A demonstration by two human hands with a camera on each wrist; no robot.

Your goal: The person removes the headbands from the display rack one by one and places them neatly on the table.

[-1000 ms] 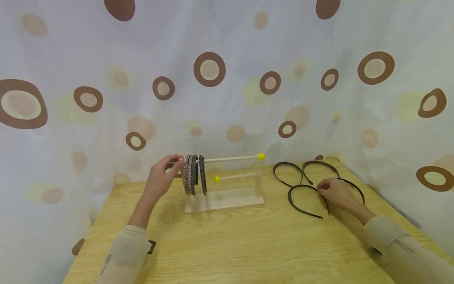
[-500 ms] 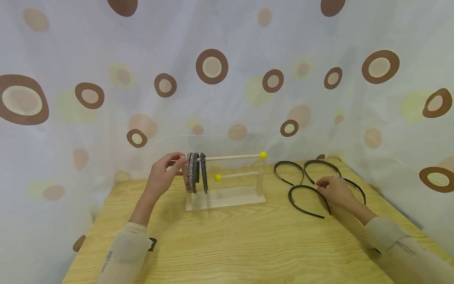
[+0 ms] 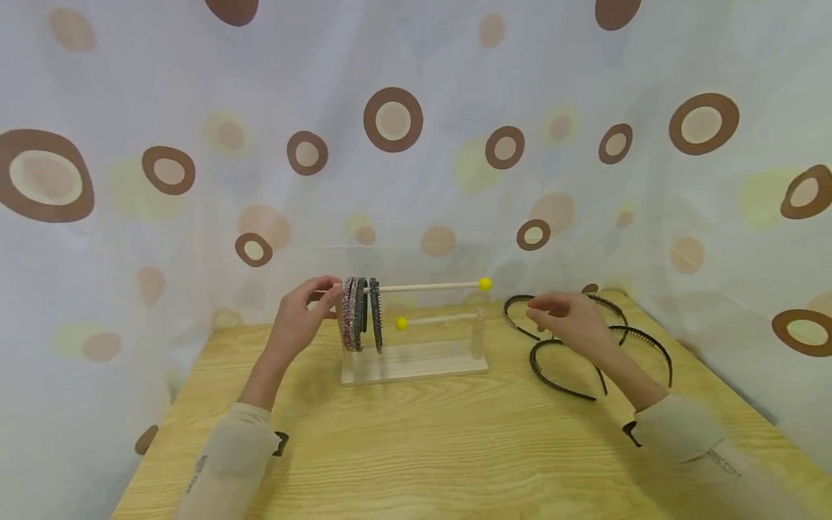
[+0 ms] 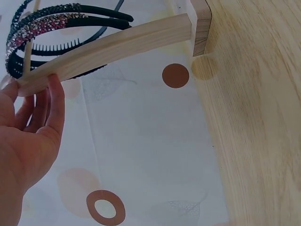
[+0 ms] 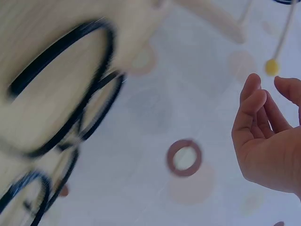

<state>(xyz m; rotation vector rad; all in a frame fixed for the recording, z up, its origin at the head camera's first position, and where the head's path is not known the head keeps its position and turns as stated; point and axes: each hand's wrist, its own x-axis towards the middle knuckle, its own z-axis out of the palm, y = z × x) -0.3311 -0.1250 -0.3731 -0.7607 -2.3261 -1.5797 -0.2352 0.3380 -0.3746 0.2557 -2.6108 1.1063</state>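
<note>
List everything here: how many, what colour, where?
Table: one, yellowish wood, below
Cloth: count unclear, white with coloured spots, behind
Stand: one, pale wood, on table
Rods: two, pale, on stand
Balls: two, yellow, rod ends
Hung headbands: at least four, pink, silver and dark, upper rod
Loose headbands: four, black, table's right side
Sleeves: two, pale, bottom left and right
Dark bits: two, black, by sleeves; unclear what
Left hand: one, bare, gripping stand's left end
Right hand: one, bare, above loose headbands

Pale whitish-lilac sheet (image 3: 429,43) printed with cream-centred brown ovals (image 3: 393,120), peach spots (image 3: 438,241) and yellow blotches (image 3: 471,162) fills upper frame and both sides, lightly creased; light yellow-brown wood-grain tabletop (image 3: 416,448) spans lower centre, running back towards it; lighting soft, diffuse.
</note>
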